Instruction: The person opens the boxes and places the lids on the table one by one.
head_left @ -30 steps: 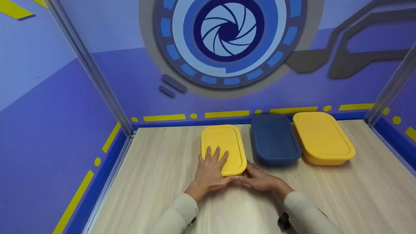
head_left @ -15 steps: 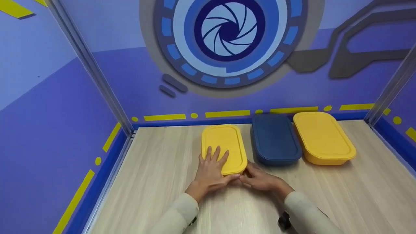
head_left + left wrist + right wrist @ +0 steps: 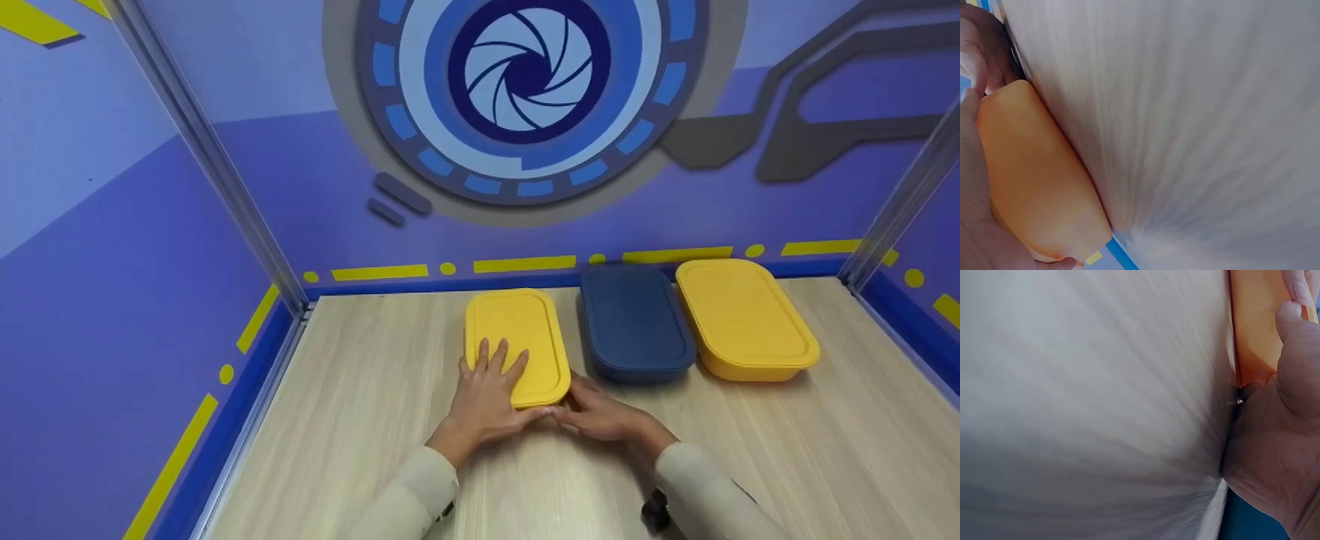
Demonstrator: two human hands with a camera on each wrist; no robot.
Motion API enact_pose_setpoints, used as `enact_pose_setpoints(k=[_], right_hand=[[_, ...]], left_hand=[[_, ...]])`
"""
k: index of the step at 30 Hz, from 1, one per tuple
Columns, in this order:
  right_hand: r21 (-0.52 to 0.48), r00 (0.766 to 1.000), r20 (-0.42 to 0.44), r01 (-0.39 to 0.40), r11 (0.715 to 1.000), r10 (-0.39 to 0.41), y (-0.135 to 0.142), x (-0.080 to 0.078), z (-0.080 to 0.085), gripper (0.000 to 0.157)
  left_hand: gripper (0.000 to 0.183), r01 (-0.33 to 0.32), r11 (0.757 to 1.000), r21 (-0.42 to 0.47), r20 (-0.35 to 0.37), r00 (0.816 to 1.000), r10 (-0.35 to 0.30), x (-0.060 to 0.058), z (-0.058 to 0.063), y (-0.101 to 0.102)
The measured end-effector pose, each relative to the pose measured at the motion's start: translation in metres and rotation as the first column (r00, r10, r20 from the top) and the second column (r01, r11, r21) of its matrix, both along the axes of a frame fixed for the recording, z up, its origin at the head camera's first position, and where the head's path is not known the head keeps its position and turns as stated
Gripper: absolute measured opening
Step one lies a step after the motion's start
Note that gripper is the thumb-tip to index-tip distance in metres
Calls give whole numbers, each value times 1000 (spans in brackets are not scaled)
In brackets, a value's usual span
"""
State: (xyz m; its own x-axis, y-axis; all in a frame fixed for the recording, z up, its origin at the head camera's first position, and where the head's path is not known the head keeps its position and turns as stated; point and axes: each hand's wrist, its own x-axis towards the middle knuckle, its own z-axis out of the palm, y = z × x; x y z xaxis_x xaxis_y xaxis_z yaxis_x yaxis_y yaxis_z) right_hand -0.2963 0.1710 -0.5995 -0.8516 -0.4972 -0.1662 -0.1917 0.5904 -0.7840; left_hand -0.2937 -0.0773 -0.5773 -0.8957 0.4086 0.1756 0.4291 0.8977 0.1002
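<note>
Head view: we see a yellow lidded box [image 3: 519, 319] flat on the table [image 3: 360, 420], lid on, its long side running away from the person, left of the other two boxes. The left hand [image 3: 487, 394] rests on its lid; we record the fingers as straight and spread, laid over the near left part, the thumb reaching along the near edge. The right hand [image 3: 604, 412] touches the near right corner, its thumb pointing towards the left thumb. Its other fingers are largely hidden at the box's side, so we cannot tell whether they grasp it or merely lie against it.

Left wrist view: we note the smooth side wall of the same box, the left palm alongside. Right wrist view: we find the two thumbs meeting at the box.

To the right, well apart from the left hand, we log a dark blue box [image 3: 637, 322], and just beside it a second yellow box [image 3: 750, 315], both lidded. Behind the table stands a printed blue-purple wall [image 3: 285, 180].
</note>
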Motion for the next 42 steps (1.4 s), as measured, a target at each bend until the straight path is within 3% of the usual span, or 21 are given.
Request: enact_pose_setpoints(k=[14,25,42], right_hand=[[-12,1000,17,2,1000,-2,2,2,3,99],[-5,1000,-19,-4,1000,4,0,1,1,98],[-26,999,-20,-34,999,33,1,2,2,95]], left_hand=[[108,0,1000,-2,14,1000,0,2,5,3],[106,-4,997,-83,5,1000,4,2,5,6],[104,-2,999,-43,14,1000,3,0,4,5]])
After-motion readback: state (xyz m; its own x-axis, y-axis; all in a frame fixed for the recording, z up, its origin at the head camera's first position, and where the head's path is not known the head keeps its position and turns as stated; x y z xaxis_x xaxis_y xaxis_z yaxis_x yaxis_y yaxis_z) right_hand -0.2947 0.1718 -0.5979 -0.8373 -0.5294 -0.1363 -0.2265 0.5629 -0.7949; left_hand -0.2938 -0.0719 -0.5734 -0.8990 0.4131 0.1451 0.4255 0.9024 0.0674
